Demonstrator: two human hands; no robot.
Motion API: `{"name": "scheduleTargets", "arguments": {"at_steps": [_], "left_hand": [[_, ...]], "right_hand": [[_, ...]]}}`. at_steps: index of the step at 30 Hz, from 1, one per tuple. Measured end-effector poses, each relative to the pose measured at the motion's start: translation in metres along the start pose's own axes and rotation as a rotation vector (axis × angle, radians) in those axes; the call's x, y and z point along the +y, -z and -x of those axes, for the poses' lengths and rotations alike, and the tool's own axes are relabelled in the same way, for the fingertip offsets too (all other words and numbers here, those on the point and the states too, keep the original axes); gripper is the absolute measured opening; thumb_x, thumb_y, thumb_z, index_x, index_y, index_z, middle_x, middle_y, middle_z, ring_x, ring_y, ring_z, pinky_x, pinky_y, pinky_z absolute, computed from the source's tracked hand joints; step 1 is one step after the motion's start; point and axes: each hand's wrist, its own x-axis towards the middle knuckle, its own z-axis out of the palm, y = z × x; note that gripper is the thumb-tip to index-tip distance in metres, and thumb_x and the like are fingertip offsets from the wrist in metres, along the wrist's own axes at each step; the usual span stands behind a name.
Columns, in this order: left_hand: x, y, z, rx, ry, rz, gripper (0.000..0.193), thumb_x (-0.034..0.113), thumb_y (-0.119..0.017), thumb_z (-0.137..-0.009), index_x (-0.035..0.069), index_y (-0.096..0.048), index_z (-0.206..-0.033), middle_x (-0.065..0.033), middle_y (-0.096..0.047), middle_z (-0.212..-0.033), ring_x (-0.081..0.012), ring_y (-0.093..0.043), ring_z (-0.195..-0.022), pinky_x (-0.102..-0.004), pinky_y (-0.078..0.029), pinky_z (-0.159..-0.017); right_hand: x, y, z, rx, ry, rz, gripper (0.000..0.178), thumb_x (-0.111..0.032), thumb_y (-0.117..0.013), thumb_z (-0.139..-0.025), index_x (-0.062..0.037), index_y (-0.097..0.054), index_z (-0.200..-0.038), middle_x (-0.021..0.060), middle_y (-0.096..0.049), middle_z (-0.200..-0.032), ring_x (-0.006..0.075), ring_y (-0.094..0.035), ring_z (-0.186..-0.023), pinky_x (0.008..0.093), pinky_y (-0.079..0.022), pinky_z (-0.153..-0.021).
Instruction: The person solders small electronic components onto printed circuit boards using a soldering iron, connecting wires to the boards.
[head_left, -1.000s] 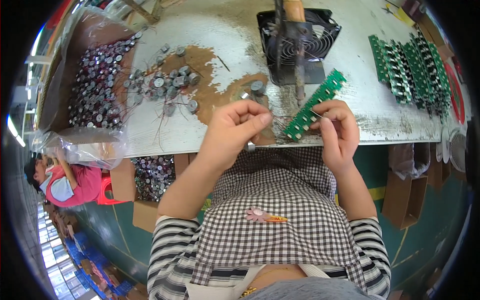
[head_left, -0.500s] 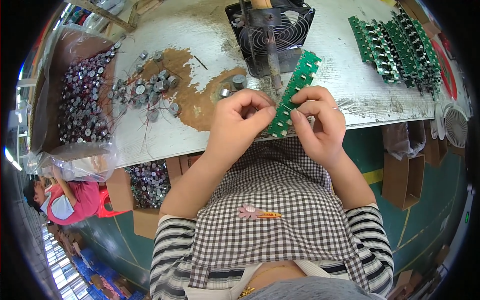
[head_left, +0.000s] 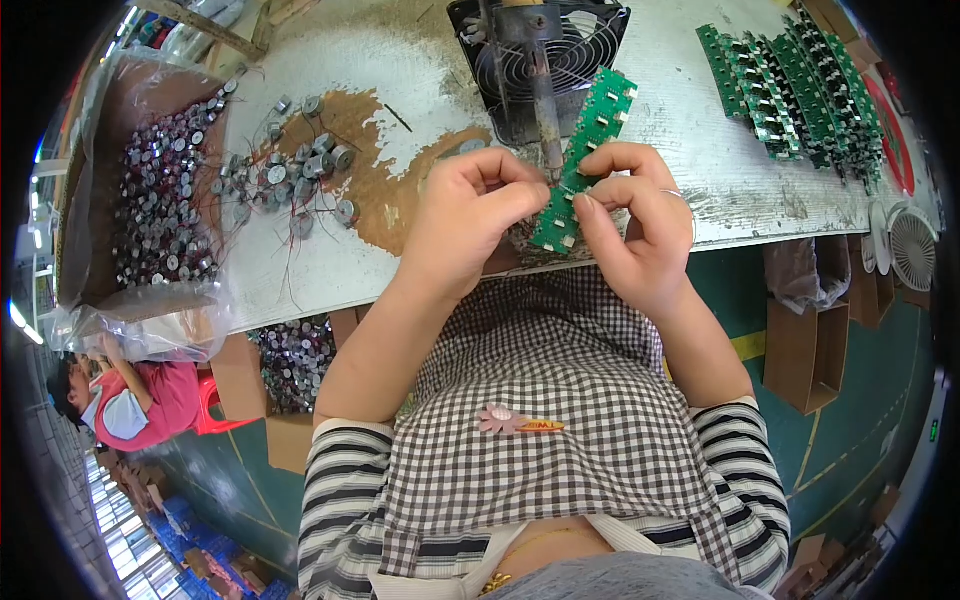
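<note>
A worn white surface (head_left: pixel 690 120), bare brown in patches, spreads across the upper part of the view. At its left end stands a plastic-lined carton (head_left: pixel 150 95), heaped with small round metal motors (head_left: pixel 165 200) and thin reddish wires. Toward the back, near the middle, sits a black fan (head_left: pixel 585 65) with a wire guard; a dark metal rod (head_left: pixel 546 110) stands upright in front of it, its lower end just beside the hands. To the right, a row of green circuit boards (head_left: pixel 800 100) lies packed together. The left hand (head_left: pixel 470 210) is curled, thumb and fingers drawn together at the left edge of a single green board (head_left: pixel 602 112); what they pinch is hidden. The right hand (head_left: pixel 645 225) is bent with thumb and fingertips at the board's right edge, and whether it grips the board or something finer cannot be told. That board slants between the hands near the front edge, small pale parts dotted along it. Smallest are the loose motors (head_left: pixel 300 170) scattered between carton and left hand, trailing hair-thin wires.
</note>
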Motion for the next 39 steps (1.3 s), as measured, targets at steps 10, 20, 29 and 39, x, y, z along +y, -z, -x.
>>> {"name": "scheduleTargets", "arguments": {"at_steps": [10,20,29,39], "left_hand": [[-0.008,-0.004,0.01,0.022,-0.031,-0.079,0.004,0.003,-0.064,-0.076,-0.001,-0.062,-0.076,-0.0005,-0.06,-0.071,-0.0041,-0.052,-0.062,-0.0193,-0.04,-0.053],[-0.008,-0.001,0.006,-0.006,-0.005,-0.172,0.009,0.006,-0.066,-0.077,0.0,-0.061,-0.08,-0.0028,-0.063,-0.081,-0.0065,-0.054,-0.07,-0.0208,-0.042,-0.062],[-0.01,0.0,0.002,0.003,-0.008,-0.187,0.008,0.004,-0.066,-0.077,0.0,-0.06,-0.078,-0.0025,-0.062,-0.08,-0.0074,-0.055,-0.071,-0.0209,-0.044,-0.066],[-0.008,0.007,0.003,-0.186,-0.036,-0.213,0.008,0.005,-0.067,-0.077,0.001,-0.061,-0.08,0.0011,-0.058,-0.07,-0.0042,-0.052,-0.06,-0.0188,-0.041,-0.052]], "right_hand": [[-0.007,0.0,0.018,-0.008,-0.121,-0.077,0.011,0.007,-0.064,-0.074,0.0029,-0.055,-0.078,0.0178,-0.06,-0.094,0.0145,-0.06,-0.066,0.0233,-0.048,-0.055],[-0.005,-0.002,0.015,0.0,-0.105,-0.046,0.009,0.007,-0.063,-0.076,0.0029,-0.056,-0.08,0.0164,-0.06,-0.092,0.0154,-0.06,-0.065,0.0234,-0.049,-0.055],[-0.002,-0.002,0.011,0.002,-0.072,-0.019,0.01,0.007,-0.065,-0.074,0.0026,-0.057,-0.078,0.0161,-0.061,-0.088,0.0165,-0.059,-0.066,0.0232,-0.047,-0.054],[-0.001,0.006,0.015,0.056,-0.31,-0.219,0.005,0.008,-0.056,-0.082,0.0029,-0.054,-0.082,0.0141,-0.057,-0.092,0.017,-0.054,-0.079,0.0246,-0.045,-0.067]]}}
